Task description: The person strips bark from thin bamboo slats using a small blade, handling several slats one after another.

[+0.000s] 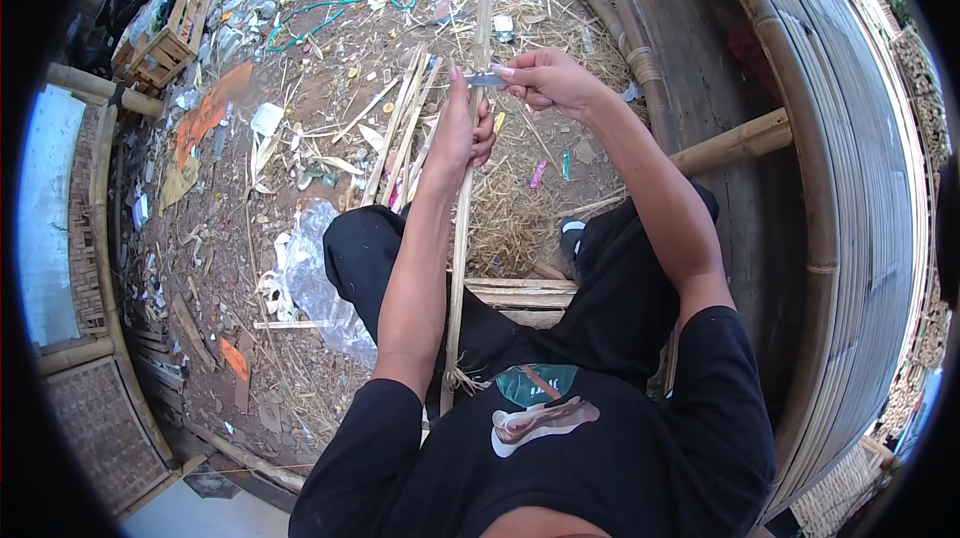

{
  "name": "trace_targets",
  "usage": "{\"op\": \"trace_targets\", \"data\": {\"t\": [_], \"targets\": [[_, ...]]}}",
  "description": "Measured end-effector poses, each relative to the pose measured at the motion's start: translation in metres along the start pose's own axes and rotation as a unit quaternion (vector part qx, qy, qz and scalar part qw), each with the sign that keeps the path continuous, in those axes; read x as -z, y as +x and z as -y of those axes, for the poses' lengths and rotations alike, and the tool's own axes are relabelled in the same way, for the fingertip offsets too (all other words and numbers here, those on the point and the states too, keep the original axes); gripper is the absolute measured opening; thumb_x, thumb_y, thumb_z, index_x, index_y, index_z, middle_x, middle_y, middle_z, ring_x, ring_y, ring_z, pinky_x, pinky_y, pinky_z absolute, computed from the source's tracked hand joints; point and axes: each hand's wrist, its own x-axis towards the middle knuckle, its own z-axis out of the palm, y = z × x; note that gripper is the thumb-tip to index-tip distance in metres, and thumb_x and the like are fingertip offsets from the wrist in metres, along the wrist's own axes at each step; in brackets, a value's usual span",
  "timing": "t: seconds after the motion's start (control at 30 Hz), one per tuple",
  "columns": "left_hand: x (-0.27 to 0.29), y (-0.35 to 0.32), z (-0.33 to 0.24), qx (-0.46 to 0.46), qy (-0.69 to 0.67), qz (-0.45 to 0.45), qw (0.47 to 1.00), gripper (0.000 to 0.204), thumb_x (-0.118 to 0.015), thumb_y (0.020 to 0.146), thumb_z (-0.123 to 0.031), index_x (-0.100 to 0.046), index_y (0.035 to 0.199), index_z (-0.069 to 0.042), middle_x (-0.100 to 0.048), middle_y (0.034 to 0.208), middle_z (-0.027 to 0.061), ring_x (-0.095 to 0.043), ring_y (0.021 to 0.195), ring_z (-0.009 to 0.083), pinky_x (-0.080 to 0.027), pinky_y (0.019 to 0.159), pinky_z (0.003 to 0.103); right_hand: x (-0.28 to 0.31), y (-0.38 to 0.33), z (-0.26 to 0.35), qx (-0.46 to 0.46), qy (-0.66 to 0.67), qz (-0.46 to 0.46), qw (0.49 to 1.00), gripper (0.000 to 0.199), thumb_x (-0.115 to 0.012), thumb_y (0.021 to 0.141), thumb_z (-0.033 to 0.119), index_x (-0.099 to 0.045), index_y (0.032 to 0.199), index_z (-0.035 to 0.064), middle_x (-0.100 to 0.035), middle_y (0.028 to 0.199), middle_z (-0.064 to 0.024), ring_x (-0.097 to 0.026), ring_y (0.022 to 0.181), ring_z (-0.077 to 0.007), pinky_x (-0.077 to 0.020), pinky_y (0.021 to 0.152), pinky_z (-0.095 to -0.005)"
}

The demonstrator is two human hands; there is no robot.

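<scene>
A long pale bamboo strip (461, 248) runs from my lap out past both hands, its frayed near end against my shirt. My left hand (466, 130) is wrapped round the strip, thumb pointing up along it. My right hand (552, 83) grips a small knife (485, 80), whose short silvery blade lies across the strip just beyond my left fingers. The left thumb is at or very near the blade's tip end. Most of the knife's handle is hidden in my right fingers.
Several split bamboo strips (402, 128) lean beside my left knee. Shavings (510, 228) cover the ground between my legs, with more bamboo pieces (520, 293) nearer me. Clear plastic (325, 278) lies at left. A bamboo bench frame (820, 238) stands close on the right; a wooden crate (165, 23) sits far left.
</scene>
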Motion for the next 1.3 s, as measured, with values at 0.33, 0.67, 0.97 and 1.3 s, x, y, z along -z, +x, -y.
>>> {"op": "trace_targets", "data": {"t": [0.33, 0.67, 0.97, 1.3], "targets": [[0.006, 0.002, 0.007, -0.015, 0.033, -0.032, 0.999, 0.067, -0.018, 0.093, -0.074, -0.042, 0.079, -0.012, -0.027, 0.047, -0.0069, -0.023, 0.033, 0.0059, -0.024, 0.033, 0.023, -0.005, -0.004, 0.008, 0.191, -0.148, -0.146, 0.959, 0.022, -0.062, 0.092, 0.021, -0.067, 0.095, -0.0005, -0.062, 0.067, -0.0035, -0.054, 0.053, -0.01, -0.0451, 0.053, -0.0279], [0.0, 0.0, 0.013, -0.012, 0.07, -0.041, 0.997, 0.074, -0.017, 0.091, -0.076, -0.046, 0.082, -0.009, -0.032, 0.051, -0.0069, -0.029, 0.038, 0.0062, -0.027, 0.038, 0.023, -0.026, -0.008, 0.0, 0.262, -0.343, -0.22, 0.875, 0.032, -0.076, 0.08, 0.03, -0.062, 0.09, 0.0024, -0.061, 0.067, -0.0072, -0.057, 0.055, -0.0167, -0.0444, 0.053, -0.0322], [-0.004, 0.001, 0.013, 0.001, 0.043, -0.04, 0.998, 0.074, -0.015, 0.091, -0.076, -0.046, 0.083, -0.009, -0.031, 0.05, -0.006, -0.028, 0.036, 0.007, -0.025, 0.036, 0.024, -0.034, 0.0, -0.012, 0.368, -0.441, -0.238, 0.783, 0.012, -0.06, 0.081, 0.007, -0.056, 0.092, 0.0025, -0.061, 0.076, -0.0159, -0.062, 0.073, -0.0376, -0.0471, 0.065, -0.0436], [-0.008, 0.0, 0.02, -0.034, 0.084, -0.087, 0.992, 0.077, -0.01, 0.094, -0.071, -0.049, 0.079, -0.006, -0.035, 0.049, -0.0035, -0.032, 0.036, 0.0081, -0.024, 0.036, 0.025, -0.036, 0.007, -0.014, 0.329, -0.424, -0.255, 0.804, 0.01, -0.055, 0.081, 0.004, -0.047, 0.088, 0.0007, -0.058, 0.081, -0.0204, -0.059, 0.078, -0.0428, -0.0438, 0.066, -0.0507]]}}
